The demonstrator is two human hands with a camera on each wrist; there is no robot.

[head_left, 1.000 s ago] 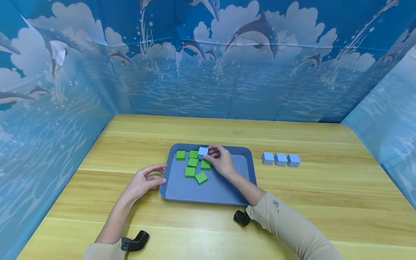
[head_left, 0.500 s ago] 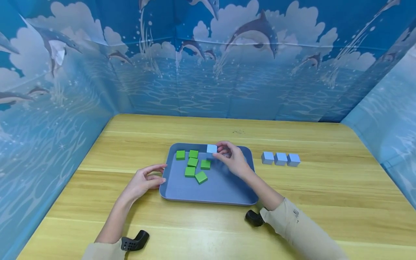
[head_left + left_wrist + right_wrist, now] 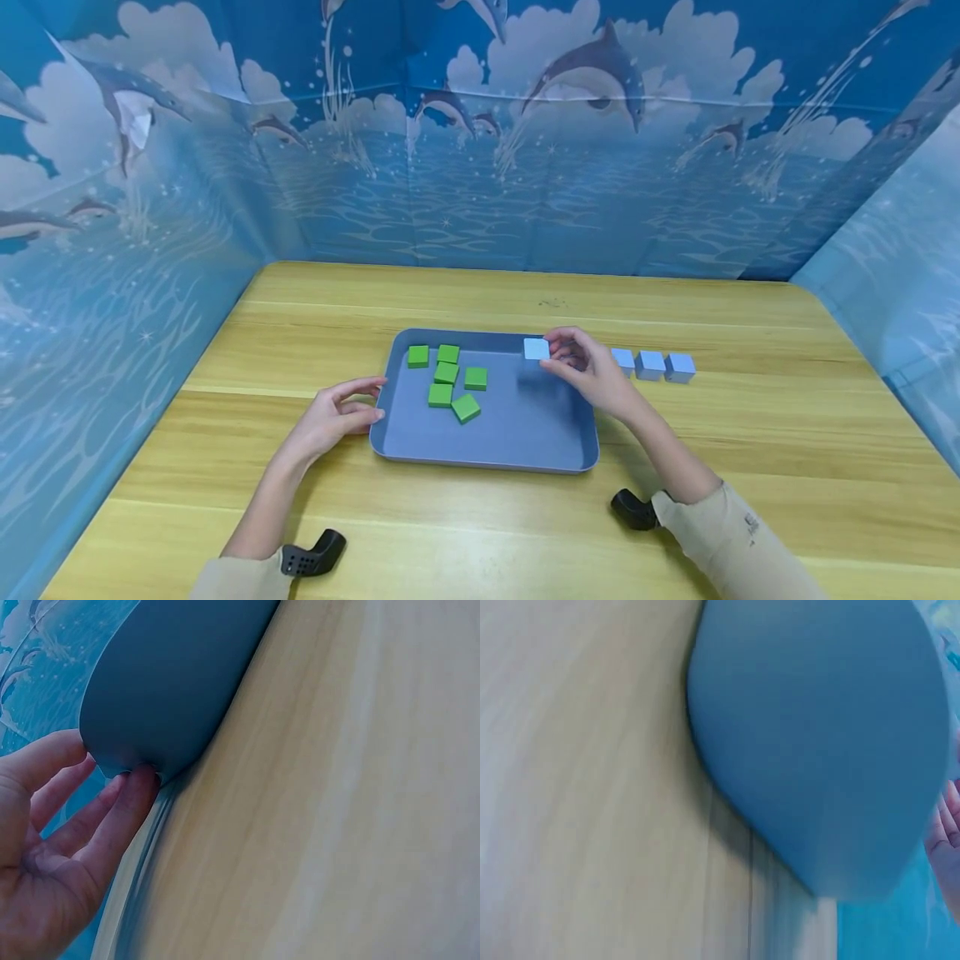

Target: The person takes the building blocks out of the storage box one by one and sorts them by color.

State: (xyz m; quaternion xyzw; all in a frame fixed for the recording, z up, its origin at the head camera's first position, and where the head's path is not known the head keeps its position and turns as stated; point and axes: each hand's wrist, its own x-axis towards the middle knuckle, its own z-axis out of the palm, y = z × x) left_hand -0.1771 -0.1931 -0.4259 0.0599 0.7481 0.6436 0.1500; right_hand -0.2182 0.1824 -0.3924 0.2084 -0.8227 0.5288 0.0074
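Observation:
A light blue cube [image 3: 536,349] is pinched between the thumb and fingers of my right hand [image 3: 596,375], above the right half of the grey-blue tray [image 3: 495,454]. My left hand [image 3: 322,423] touches the tray's left edge, its fingertips spread along the rim; the left wrist view shows these fingertips [image 3: 141,780] against the tray wall. Several flat green blocks [image 3: 476,378] lie in the left half of the tray. In the right wrist view, the tray's outer wall [image 3: 817,750] fills the middle, and only part of a hand [image 3: 946,832] shows at the right edge.
Three light blue cubes [image 3: 650,365] stand in a row on the wooden table [image 3: 765,433], right of the tray; my right hand partly covers the nearest. A dolphin-print cloth [image 3: 480,183] encloses the back and sides. Black wrist devices [image 3: 633,509] sit at both sleeves.
My right hand has lifted the light blue cube from among the green blocks and carried it right across the tray. The left hand and the green blocks have stayed in place.

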